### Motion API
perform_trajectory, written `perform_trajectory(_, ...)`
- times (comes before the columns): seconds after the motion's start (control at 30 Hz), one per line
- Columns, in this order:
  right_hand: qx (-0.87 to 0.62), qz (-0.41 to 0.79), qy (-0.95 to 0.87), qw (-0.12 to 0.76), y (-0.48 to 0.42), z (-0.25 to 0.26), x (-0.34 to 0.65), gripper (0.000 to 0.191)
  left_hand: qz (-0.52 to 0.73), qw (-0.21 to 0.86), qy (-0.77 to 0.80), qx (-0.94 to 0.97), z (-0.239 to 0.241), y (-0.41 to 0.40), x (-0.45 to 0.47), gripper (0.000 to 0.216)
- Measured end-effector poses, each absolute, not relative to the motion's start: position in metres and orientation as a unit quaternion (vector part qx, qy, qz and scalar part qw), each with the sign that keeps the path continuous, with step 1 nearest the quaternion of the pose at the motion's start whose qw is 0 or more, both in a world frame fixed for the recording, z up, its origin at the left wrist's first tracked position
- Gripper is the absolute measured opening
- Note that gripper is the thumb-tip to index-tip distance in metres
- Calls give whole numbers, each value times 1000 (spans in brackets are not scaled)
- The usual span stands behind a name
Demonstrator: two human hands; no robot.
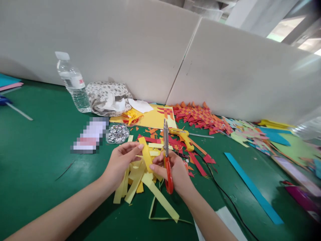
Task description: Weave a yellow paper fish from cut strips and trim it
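Observation:
Between my two hands is a short yellow paper strip (146,154). The thumb and fingers of my left hand (124,160) pinch its upper end. My right hand (173,169) has its thumb on the strip's lower end and also holds a pair of scissors (168,170) with red-orange handles. The scissors' blades point up and away and look closed. Below the hands lies a loose heap of pale yellow paper strips (135,182), partly covered by my fingers. Red and orange paper scraps (198,164) are scattered just beyond my right hand.
A yellow glue gun (184,136) with a black cord (225,195) lies right of centre. Googly eyes (117,134) fill a clear container. A water bottle (74,83) stands back left by a patterned cloth bag (107,95). Woven red-orange paper fish (200,117) line the wall; a blue strip (253,187) lies right.

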State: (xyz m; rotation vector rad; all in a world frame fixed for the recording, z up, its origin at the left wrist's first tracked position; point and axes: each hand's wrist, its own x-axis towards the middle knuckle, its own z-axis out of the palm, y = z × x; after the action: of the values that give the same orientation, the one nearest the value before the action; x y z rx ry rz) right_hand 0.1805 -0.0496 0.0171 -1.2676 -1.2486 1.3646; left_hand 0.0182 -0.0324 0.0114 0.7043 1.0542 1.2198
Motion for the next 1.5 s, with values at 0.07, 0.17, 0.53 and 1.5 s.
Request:
perform_trajectory(0.07, -511, 560, -488, 433, -50, 19, 180, 39, 533, 637, 461, 312, 11, -32, 18, 22)
perform_trajectory(0.17, -518, 568, -473, 430, -50, 20, 180, 40, 534, 634, 463, 314, 11, -33, 17, 22)
perform_trajectory(0.53, -504, 584, -464, 436, -49, 19, 180, 39, 539, 641, 456, 302, 16, -34, 19, 19)
perform_trajectory(1.5, -469, 478, -353, 653, -39, 16, 191, 30, 337, 655, 444, 511, 3, -46, 29, 10)
